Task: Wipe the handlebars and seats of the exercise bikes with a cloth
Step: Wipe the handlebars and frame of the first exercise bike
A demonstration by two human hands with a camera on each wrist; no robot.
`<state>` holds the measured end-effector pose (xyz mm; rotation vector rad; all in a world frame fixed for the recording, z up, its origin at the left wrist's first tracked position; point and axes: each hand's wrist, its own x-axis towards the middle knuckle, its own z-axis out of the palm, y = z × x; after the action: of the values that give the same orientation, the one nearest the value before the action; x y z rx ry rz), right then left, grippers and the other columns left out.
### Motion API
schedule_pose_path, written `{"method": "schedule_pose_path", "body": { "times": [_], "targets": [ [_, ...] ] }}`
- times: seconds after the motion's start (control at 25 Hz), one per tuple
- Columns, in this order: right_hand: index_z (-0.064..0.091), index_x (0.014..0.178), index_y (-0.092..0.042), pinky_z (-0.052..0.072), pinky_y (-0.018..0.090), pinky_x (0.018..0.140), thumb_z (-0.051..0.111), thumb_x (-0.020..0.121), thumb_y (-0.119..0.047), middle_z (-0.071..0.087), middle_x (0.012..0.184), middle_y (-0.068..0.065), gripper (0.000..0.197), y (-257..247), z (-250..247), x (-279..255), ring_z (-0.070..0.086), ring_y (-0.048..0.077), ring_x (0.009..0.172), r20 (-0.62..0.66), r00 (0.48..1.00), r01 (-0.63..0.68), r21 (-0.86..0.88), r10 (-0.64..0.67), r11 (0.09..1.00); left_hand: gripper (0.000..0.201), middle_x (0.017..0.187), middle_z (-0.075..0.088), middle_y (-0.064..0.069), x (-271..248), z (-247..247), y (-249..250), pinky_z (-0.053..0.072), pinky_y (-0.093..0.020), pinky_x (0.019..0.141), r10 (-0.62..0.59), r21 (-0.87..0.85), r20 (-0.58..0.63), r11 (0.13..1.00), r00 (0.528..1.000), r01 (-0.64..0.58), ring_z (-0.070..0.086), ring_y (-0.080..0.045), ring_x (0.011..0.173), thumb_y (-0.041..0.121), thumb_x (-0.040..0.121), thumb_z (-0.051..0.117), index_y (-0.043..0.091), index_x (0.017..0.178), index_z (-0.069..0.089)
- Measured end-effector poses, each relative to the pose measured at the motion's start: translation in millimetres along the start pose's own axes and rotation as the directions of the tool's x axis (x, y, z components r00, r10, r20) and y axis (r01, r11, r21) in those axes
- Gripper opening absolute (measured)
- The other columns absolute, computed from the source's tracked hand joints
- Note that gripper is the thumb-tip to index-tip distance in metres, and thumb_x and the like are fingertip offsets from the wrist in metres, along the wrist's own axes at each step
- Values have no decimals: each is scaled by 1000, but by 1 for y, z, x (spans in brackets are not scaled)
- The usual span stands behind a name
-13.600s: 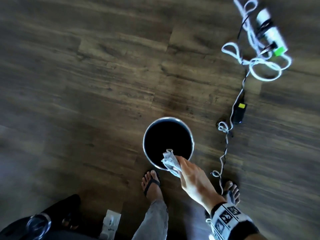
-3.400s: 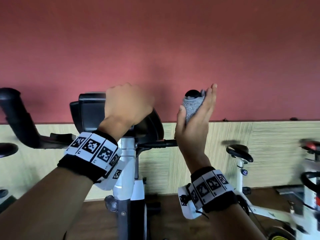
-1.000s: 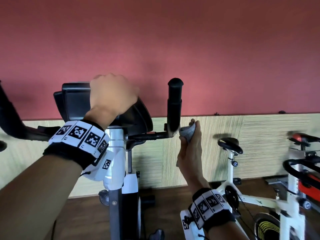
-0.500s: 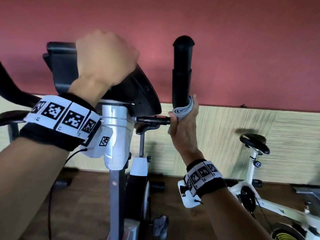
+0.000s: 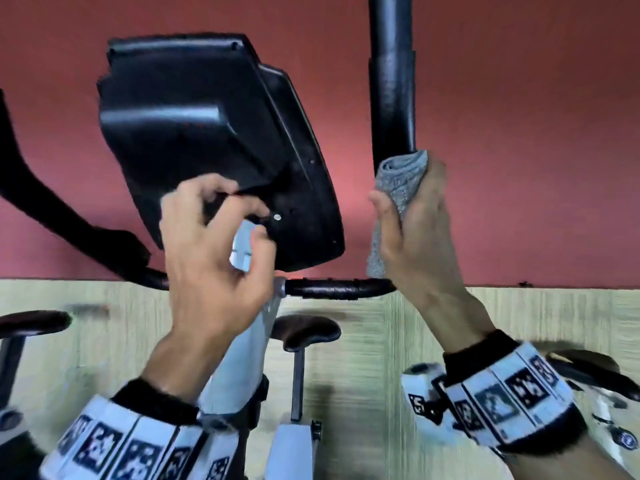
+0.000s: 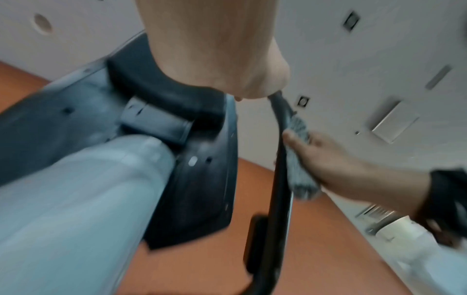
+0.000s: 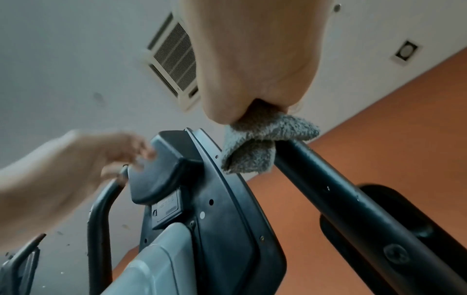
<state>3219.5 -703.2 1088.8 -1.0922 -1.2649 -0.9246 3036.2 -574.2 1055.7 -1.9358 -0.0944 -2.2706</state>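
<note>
A grey cloth point(image 5: 401, 181) is wrapped around the lower part of the bike's upright black right handlebar point(image 5: 393, 81), just above its bend. My right hand point(image 5: 408, 209) grips the cloth and bar together. The right wrist view shows the cloth point(image 7: 257, 147) bunched against the handlebar point(image 7: 353, 199). My left hand point(image 5: 221, 230) is in front of the lower back of the black console point(image 5: 214, 126), by the silver post point(image 5: 242, 341). Its fingers are loosely curled and hold nothing. Whether they touch the console is unclear.
The left handlebar point(image 5: 52, 209) curves away at the left. Behind stand other bikes' black seats point(image 5: 304, 332) point(image 5: 31, 322), against a wall that is wood-panelled point(image 5: 398, 323) below and red above. Part of another bike point(image 5: 595, 375) shows at the right edge.
My left hand has come off the top of the console and dropped to its lower back. My right hand still holds the cloth low on the upright handlebar. The view has moved closer.
</note>
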Motion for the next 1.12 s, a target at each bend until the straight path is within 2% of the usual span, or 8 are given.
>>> {"method": "schedule_pose_path", "body": {
  "times": [0.12,0.24,0.44,0.6,0.68,0.84,0.96,1.12],
  "targets": [
    [31,144,1,47,23,90,55,105,-29,57,124,13,55,7,2,5,58,21,106,-35,995,93,-33,-94,995,49,137,41,-14,-59,31,-29,39,-49,102,-327,151,197,942,924,301,37,-31,124,42,83,54,20,127,57],
    [32,142,-8,46,36,93,51,105,-35,57,125,11,49,15,4,5,57,24,107,-63,983,166,-82,-171,983,77,151,27,-25,-73,54,-45,33,-56,106,-397,391,238,875,886,287,32,-42,134,50,86,61,21,152,33],
    [30,144,-6,46,53,95,45,107,-39,54,128,18,52,20,13,3,57,38,111,-138,952,248,-179,-274,952,84,161,11,-26,-83,56,-67,43,-58,102,-305,490,281,861,910,137,22,-41,142,45,95,52,24,163,6],
    [20,155,-3,47,54,93,45,106,-40,50,132,20,66,30,27,2,56,42,110,-233,918,256,-266,-320,929,82,165,3,-23,-87,56,-72,42,-56,106,-271,448,263,884,926,131,14,-37,147,45,98,46,28,163,-1],
    [21,157,2,48,50,91,49,104,-38,49,132,22,72,31,34,5,53,39,111,-299,865,280,-380,-404,882,82,166,1,-22,-86,56,-70,42,-54,107,-268,461,262,879,927,124,13,-36,148,46,99,44,29,163,-5],
    [23,155,10,37,45,117,52,102,-28,32,158,29,71,5,37,35,36,40,144,-371,770,330,-464,-519,822,82,167,-1,-19,-88,56,-70,42,-51,108,-268,448,274,885,924,124,13,-34,149,47,100,42,31,162,-8],
    [19,155,10,34,46,120,55,100,-19,28,161,28,72,17,44,31,31,38,150,-408,721,352,-480,-559,804,82,167,0,-19,-87,55,-71,41,-50,108,-258,447,272,887,927,116,12,-34,149,48,100,43,32,162,-8],
    [13,155,10,39,48,118,59,97,-16,25,162,30,79,45,50,10,32,40,149,-383,728,354,-500,-569,790,82,167,-1,-19,-87,54,-72,41,-50,108,-263,457,269,882,927,117,13,-34,149,48,100,41,32,162,-9]
  ]
}}
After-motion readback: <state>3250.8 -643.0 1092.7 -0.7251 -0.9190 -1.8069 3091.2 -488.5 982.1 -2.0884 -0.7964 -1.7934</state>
